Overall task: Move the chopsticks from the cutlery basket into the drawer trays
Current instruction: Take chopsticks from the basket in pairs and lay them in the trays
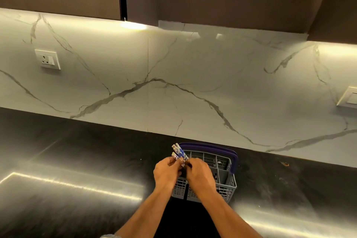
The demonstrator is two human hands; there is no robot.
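A grey plastic cutlery basket (226,183) with a blue handle (232,157) stands on the dark countertop near its front edge. A bundle of blue-and-white patterned chopsticks (179,152) sticks up and to the left over the basket's left side. My left hand (167,173) grips the bundle from the left. My right hand (199,173) pinches the same chopsticks from the right, just above the basket. The lower ends of the chopsticks are hidden behind my hands. No drawer or tray is in view.
The dark glossy countertop (77,170) stretches left and right of the basket. A white marble backsplash (173,83) rises behind it, with a wall socket (48,59) at left and a switch plate (348,97) at right. Brown upper cabinets hang overhead.
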